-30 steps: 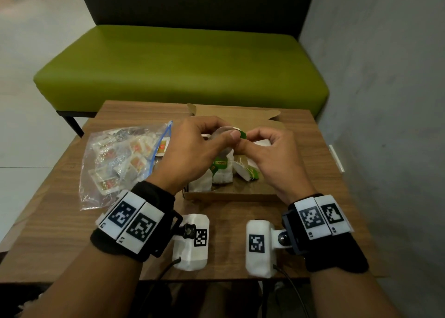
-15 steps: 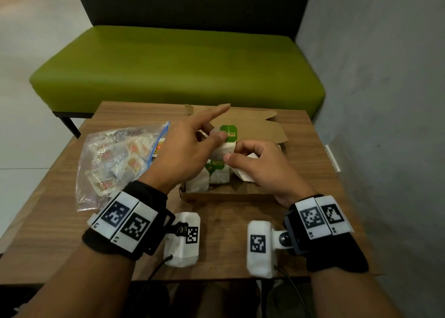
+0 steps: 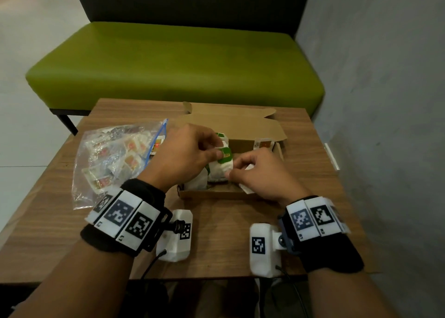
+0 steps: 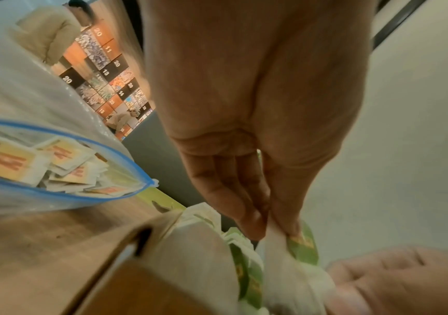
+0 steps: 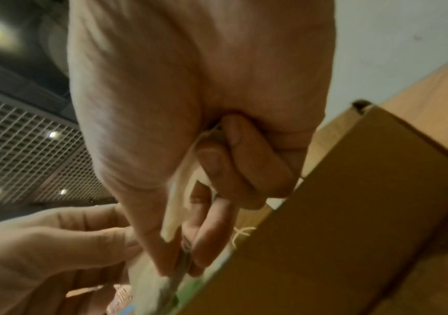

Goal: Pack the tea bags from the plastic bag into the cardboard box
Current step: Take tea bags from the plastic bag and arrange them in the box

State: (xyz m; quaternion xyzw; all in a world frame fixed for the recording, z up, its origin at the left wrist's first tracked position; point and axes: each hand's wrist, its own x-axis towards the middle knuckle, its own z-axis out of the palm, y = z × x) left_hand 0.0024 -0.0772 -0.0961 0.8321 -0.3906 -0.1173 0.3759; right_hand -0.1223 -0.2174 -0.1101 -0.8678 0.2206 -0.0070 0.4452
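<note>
Half a second ago the left hand [image 3: 183,158] had its forefinger stretched out straight above the cardboard box [image 3: 255,146]; now that finger is curled back in, and the hand has come down to pinch the top of a white tea bag with a green label [image 3: 222,163]. The right hand [image 3: 258,173] has stayed low at the box's near right side, its fingertips closed on the lower edge of the same bag.

Nearest the camera, both forearms cross the front edge of the wooden bench [image 3: 216,233], each with a black wrist strap carrying white marker tiles and a white camera housing hanging inward. Just beyond the wrists lies the open box, its near wall facing the person. The left wrist view shows thumb and fingers [image 4: 244,211] squeezing white paper beside the green label [image 4: 302,245], with more green-and-white tea bags [image 4: 204,251] standing inside the box below. The right wrist view is blurred, but the right hand's fingers [image 5: 239,166] are curled over a strip of white paper, next to the box's brown wall [image 5: 338,223].

Left of the box, touching or nearly touching its side, the clear plastic bag [image 3: 113,158] with a blue zip edge lies on the bench, holding many orange-labelled sachets [image 4: 4,162]. At the box's far right corner an orange-labelled packet [image 3: 263,144] stands against the wall. The lid flap [image 3: 231,120] is folded back behind. Past the bench stands a green upholstered seat [image 3: 173,60] with a dark backrest, and a grey wall [image 3: 385,101] runs along the right.
</note>
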